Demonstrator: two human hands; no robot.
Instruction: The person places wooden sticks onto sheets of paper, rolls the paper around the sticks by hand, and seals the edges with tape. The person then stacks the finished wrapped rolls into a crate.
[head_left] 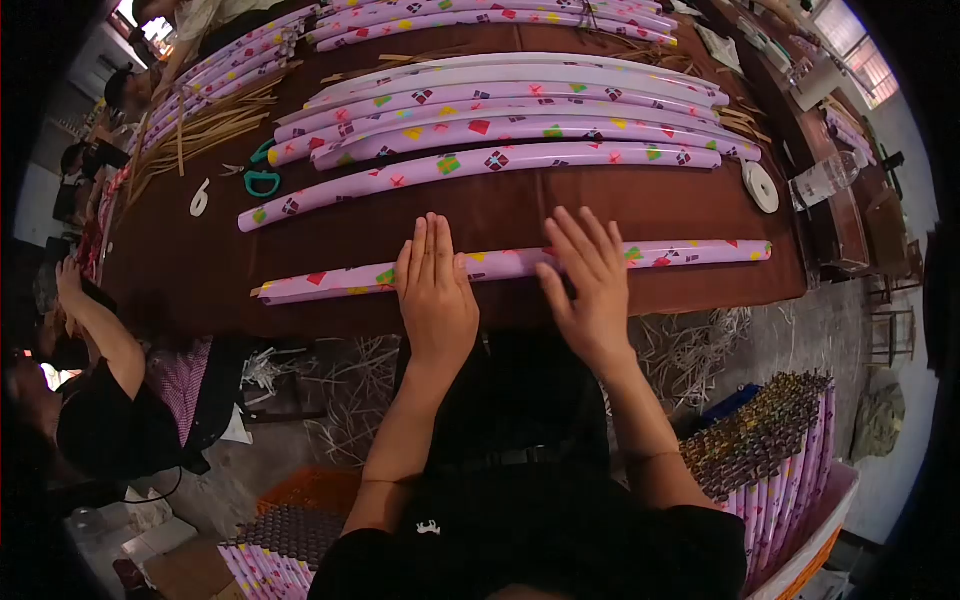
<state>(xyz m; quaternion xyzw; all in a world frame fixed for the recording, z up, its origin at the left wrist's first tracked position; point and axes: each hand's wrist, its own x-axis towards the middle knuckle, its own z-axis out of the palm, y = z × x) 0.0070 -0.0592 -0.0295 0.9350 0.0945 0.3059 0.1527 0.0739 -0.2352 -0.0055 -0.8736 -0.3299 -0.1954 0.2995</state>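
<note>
Lilac patterned roll [505, 264] on counter [700, 205], crosswise under fingers [430, 250], ends projecting L & R of them. Est. light, stiff lengthwise, slick surface, wall prob. dentable; best hold approx. mid-length, flat pressure. L hand [437, 305]: palm down, fingers pressed together, straight, pointing fwd. R hand [594, 300]: angled L, fingers spread, thumb apart, pinching nothing; contact w/ roll unclear.

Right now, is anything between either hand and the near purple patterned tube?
Nothing visible. The left hand and right hand are directly over the near tube. The next tube and white tape roll lie beyond it, out of the way.
</note>
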